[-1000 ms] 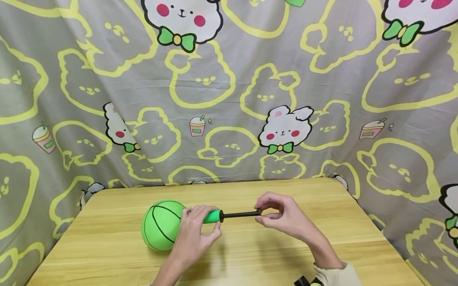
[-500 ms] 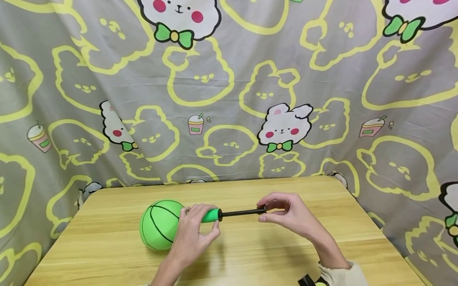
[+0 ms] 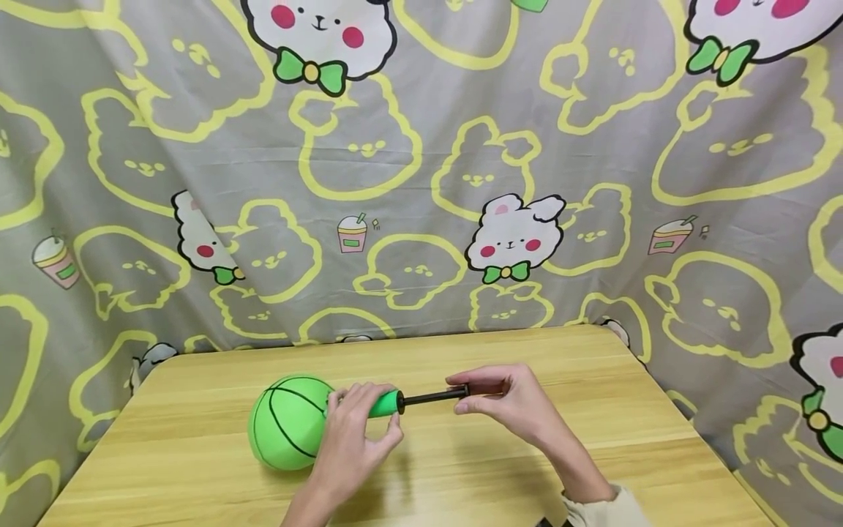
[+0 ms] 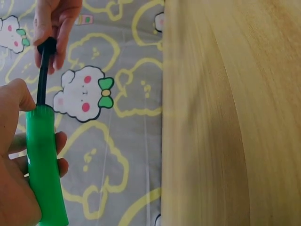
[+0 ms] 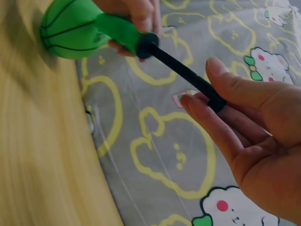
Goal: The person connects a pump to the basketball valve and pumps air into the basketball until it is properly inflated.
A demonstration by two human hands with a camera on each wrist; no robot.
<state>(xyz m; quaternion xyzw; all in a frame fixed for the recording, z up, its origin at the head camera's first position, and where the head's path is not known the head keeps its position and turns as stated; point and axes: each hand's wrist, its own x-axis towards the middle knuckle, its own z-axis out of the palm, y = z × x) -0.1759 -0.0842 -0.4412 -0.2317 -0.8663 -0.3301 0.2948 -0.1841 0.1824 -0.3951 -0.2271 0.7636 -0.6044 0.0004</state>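
The left hand (image 3: 351, 433) grips the green pump (image 3: 386, 404) beside the ball (image 3: 286, 424); the right hand (image 3: 523, 406) holds its black handle (image 5: 217, 102).

Here's the table (image 3: 165, 410), pale wood grain running across it, far corners rounded! Over its left side, a green ball (image 3: 286, 424), contact hard to call.

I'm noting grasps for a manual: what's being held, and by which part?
A hand pump: the left grip holds its green barrel, the right grip its black end handle.
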